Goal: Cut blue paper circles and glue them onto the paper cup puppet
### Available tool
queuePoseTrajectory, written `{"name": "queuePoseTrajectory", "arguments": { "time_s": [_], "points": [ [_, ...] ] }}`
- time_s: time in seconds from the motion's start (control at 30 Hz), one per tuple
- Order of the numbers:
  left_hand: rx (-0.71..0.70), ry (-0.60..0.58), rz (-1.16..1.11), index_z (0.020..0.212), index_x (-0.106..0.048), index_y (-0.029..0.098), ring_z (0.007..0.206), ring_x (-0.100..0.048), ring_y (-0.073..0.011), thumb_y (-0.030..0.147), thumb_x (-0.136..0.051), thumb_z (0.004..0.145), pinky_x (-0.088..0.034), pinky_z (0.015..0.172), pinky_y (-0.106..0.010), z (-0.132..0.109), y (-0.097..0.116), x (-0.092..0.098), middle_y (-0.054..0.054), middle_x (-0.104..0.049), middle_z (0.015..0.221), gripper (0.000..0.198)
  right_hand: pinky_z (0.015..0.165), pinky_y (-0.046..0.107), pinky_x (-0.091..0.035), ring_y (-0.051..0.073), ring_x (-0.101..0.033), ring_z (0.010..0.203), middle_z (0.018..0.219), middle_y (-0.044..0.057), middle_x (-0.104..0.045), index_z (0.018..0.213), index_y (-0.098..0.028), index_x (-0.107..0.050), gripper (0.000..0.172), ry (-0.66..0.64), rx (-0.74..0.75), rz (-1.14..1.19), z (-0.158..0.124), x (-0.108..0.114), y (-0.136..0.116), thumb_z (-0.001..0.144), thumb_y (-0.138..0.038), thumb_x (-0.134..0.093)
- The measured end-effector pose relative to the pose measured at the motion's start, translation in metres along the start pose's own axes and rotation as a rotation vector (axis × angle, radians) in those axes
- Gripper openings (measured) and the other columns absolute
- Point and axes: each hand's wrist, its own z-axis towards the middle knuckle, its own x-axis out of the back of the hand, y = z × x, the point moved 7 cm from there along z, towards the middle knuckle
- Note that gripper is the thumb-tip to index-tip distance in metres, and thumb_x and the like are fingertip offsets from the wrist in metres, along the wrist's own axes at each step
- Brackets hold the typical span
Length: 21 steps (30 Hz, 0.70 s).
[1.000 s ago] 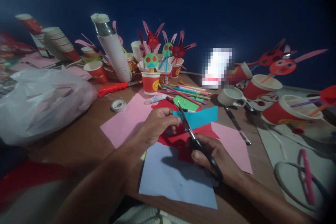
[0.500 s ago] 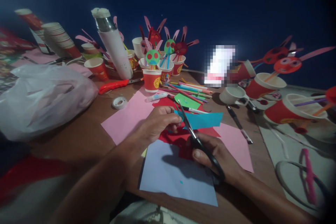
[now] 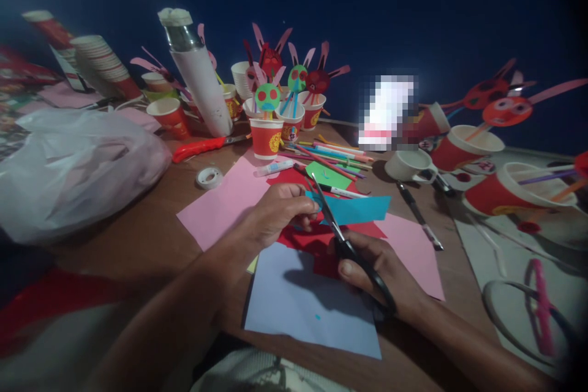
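My left hand (image 3: 287, 211) pinches the left end of a strip of blue paper (image 3: 361, 209). In my right hand (image 3: 374, 260) are black-handled scissors (image 3: 337, 233), their blades pointing up and away across the strip close to my left fingertips. Whether the blades are fully closed is hard to make out. Below the hands lie a red sheet (image 3: 298, 240) and a pale blue sheet (image 3: 294, 300) with a tiny blue scrap on it. Pink paper (image 3: 220, 208) spreads to the left, and a green piece (image 3: 328, 176) lies beyond the strip.
Paper cups with bunny-like paper faces (image 3: 267, 138) stand at the back. Colored pencils (image 3: 335, 156), a tape roll (image 3: 209, 178) and a red-handled cutter (image 3: 197, 150) lie around. A plastic bag (image 3: 82, 177) fills the left; a white mug (image 3: 408, 165) and a pen (image 3: 420, 217) are at right.
Hardly anything differs. The hands, scissors and blue strip keep nearly the same place, while the whole view has shifted very slightly.
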Motion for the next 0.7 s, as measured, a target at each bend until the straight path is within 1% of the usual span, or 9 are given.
{"name": "queuePoseTrajectory", "arguments": {
  "time_s": [0.13,0.37,0.53,0.7],
  "points": [
    [0.001,0.002,-0.001,0.059,-0.054,0.012,0.045,-0.049,-0.0065,0.019,-0.063,0.055,-0.047,0.048,-0.02,0.0003,0.0005,0.0002,0.001,-0.057,0.051,0.012,0.038,0.018,-0.031,0.007,-0.04,0.042,0.053,-0.004,-0.045,0.08,-0.015,-0.056,0.045,0.0,-0.039,-0.03,-0.0001,0.0006,0.0018,0.067,-0.058,-0.065],
    [0.006,-0.009,0.004,0.061,-0.054,0.012,0.046,-0.05,-0.0069,0.019,-0.063,0.056,-0.047,0.049,-0.021,-0.0006,0.0004,0.0014,0.0,-0.057,0.054,0.013,0.037,0.018,-0.03,0.006,-0.039,0.042,0.051,-0.005,-0.044,0.077,-0.016,-0.053,0.047,0.001,-0.048,-0.047,0.0003,0.0001,0.0021,0.067,-0.061,-0.064],
    [0.0,-0.019,0.01,0.063,-0.055,0.012,0.046,-0.052,-0.0075,0.017,-0.062,0.058,-0.046,0.049,-0.021,-0.0003,0.0008,0.0014,0.0,-0.058,0.056,0.01,0.036,0.018,-0.029,0.006,-0.038,0.041,0.05,-0.005,-0.044,0.076,-0.017,-0.052,0.047,0.007,-0.036,-0.034,0.0003,0.0007,0.0027,0.066,-0.061,-0.064],
    [0.007,-0.024,0.011,0.062,-0.055,0.012,0.045,-0.051,-0.0068,0.018,-0.062,0.059,-0.045,0.049,-0.021,0.0001,0.0007,0.0005,0.0,-0.058,0.055,0.01,0.036,0.018,-0.031,0.006,-0.039,0.04,0.05,-0.005,-0.045,0.077,-0.016,-0.053,0.045,0.021,-0.039,-0.005,0.0006,0.0011,0.0037,0.065,-0.058,-0.067]
  ]
}}
